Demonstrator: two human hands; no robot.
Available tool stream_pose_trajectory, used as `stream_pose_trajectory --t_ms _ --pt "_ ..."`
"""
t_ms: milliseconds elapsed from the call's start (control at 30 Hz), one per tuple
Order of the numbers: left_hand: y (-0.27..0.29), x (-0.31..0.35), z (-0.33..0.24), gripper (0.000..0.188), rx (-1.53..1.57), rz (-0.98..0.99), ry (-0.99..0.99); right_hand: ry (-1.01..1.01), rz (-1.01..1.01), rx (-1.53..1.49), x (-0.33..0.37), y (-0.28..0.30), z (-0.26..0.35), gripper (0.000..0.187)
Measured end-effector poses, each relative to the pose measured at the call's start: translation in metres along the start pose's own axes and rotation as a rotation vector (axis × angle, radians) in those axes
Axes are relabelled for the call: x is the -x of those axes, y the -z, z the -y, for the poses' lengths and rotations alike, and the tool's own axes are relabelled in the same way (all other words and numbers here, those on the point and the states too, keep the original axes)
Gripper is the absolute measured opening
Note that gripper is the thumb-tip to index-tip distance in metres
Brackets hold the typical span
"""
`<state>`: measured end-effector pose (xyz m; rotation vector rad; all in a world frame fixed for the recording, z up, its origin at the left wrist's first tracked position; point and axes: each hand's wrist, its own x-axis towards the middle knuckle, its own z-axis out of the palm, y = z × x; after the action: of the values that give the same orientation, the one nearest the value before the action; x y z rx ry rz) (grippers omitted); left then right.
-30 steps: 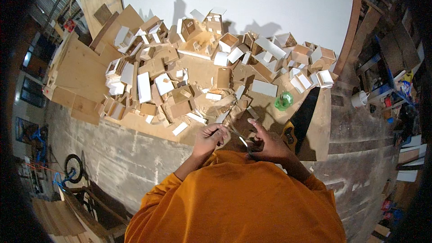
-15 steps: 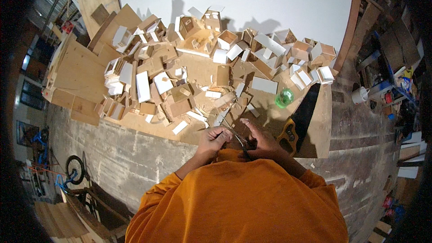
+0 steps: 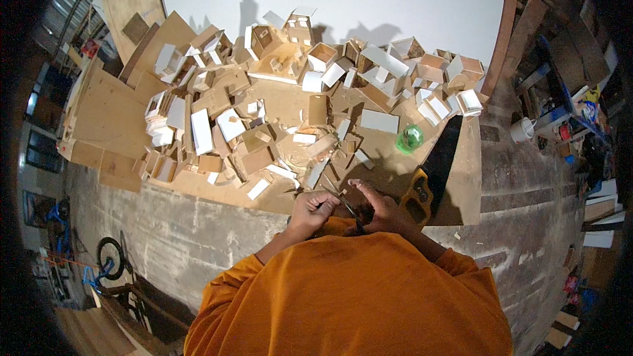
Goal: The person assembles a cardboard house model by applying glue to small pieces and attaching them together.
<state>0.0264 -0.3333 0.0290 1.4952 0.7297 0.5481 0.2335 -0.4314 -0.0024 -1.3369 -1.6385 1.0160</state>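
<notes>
My left hand (image 3: 312, 213) is at the near edge of the table, thumb and fingers pinched together. What lies between its fingertips is too small to make out. Close on its right, my right hand (image 3: 382, 209) is curled around dark-handled scissors (image 3: 357, 216), with one finger stretched forward. The slim blades point toward the left fingertips. Part of the scissors is hidden by the hand and my orange shirt. Just ahead of both hands lie thin offcuts and a pale strip (image 3: 318, 173).
Several small cardboard and white-board house models (image 3: 264, 135) crowd the wooden table (image 3: 465, 184). A handsaw (image 3: 422, 191) with a yellow handle lies right of my right hand, a green, clear plastic bottle (image 3: 410, 138) beyond it. A large white board (image 3: 369, 0) is at the back.
The scissor blades, spread apart before, now look closer together. Both hands stay nearly in place, while the table scene has shifted slightly left in view.
</notes>
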Motion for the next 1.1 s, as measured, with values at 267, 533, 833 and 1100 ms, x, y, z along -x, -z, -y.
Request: stream_pose_trajectory --t_ms 267,533,833,1100 --pt "-0.001 -0.004 0.007 0.012 0.106 0.009 0.092 -0.025 0.03 0.115 -0.002 0.006 0.002 0.106" --pt "-0.003 -0.008 0.004 0.011 -0.016 0.034 -0.012 -0.371 0.054 -0.056 -0.006 0.008 0.036 0.112" --pt "-0.012 -0.015 0.011 0.018 -0.046 0.075 -0.093 -0.252 0.0 0.032 0.0 0.016 0.021 0.099" --pt "0.011 -0.01 0.016 0.018 0.356 -0.067 0.25 -0.559 -0.063 0.54 -0.005 0.044 0.036 0.097"
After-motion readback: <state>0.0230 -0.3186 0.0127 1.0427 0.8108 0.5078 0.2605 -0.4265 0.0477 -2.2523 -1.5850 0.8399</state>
